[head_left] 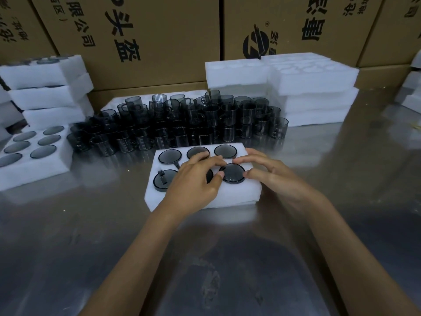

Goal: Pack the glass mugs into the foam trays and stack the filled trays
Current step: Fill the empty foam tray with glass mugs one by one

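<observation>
A white foam tray (237,192) lies on the steel table in front of me, with dark glass mugs sunk into its six holes. My left hand (193,179) lies palm down over the middle front mug (209,175), fingers stretched toward the back row and thumb touching the rim of the right front mug (232,174). My right hand (271,172) holds that right front mug by its rim, fingertips at the back edge and thumb at the right edge. Behind the tray stands a dense crowd of loose glass mugs (182,124).
A filled tray (34,172) sits at the left, with a stack of filled trays (45,92) behind it. Empty foam trays (314,87) are piled at the back right, more foam (410,92) at the far right edge. Cardboard cartons (148,42) wall off the back.
</observation>
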`<move>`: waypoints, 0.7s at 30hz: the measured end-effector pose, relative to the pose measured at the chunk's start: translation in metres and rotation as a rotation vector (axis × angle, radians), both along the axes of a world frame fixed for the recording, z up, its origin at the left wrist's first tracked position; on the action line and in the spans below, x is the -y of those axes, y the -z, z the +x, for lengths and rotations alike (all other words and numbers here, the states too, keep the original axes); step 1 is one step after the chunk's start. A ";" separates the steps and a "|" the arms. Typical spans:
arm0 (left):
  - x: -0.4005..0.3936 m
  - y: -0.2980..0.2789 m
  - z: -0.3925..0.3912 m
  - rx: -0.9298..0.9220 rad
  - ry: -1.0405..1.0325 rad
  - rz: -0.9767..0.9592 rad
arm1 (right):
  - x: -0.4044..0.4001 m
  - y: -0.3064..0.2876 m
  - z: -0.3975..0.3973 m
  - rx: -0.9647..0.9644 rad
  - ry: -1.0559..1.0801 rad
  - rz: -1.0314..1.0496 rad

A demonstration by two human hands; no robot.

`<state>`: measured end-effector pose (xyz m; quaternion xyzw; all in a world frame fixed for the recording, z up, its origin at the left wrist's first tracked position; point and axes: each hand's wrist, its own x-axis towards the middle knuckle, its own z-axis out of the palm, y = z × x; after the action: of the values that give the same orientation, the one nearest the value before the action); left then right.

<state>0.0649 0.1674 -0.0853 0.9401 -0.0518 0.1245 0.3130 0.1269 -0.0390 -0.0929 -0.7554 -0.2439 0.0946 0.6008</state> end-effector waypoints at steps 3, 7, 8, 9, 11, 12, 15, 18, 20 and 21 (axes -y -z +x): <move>0.001 0.000 0.001 0.048 0.023 0.002 | 0.000 0.002 0.001 -0.002 0.024 0.002; 0.002 0.000 0.000 0.064 0.022 0.021 | -0.001 0.002 0.000 -0.016 -0.004 0.028; 0.002 0.000 0.000 0.065 0.021 0.029 | -0.001 0.003 0.000 -0.021 -0.002 0.034; 0.002 0.000 0.000 0.066 0.019 0.036 | -0.002 0.003 0.001 -0.029 0.008 0.034; 0.002 0.000 -0.001 0.073 0.017 0.048 | -0.001 0.005 0.001 -0.050 0.039 0.022; 0.002 -0.001 -0.001 0.078 0.015 0.052 | -0.001 0.006 0.001 -0.063 0.039 0.026; 0.004 -0.002 -0.002 0.087 0.009 0.056 | -0.001 0.008 -0.002 -0.089 0.006 0.062; 0.004 -0.002 -0.003 0.087 0.002 0.067 | -0.001 0.008 -0.002 -0.104 0.010 0.077; 0.004 -0.002 -0.003 0.088 0.000 0.072 | -0.001 0.009 -0.002 -0.114 0.031 0.068; 0.004 -0.002 -0.003 0.088 0.001 0.074 | -0.001 0.009 -0.003 -0.118 0.049 0.056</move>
<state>0.0614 0.1629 -0.0832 0.9447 -0.0706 0.1636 0.2753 0.1244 -0.0379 -0.1023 -0.7372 -0.1917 0.1174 0.6372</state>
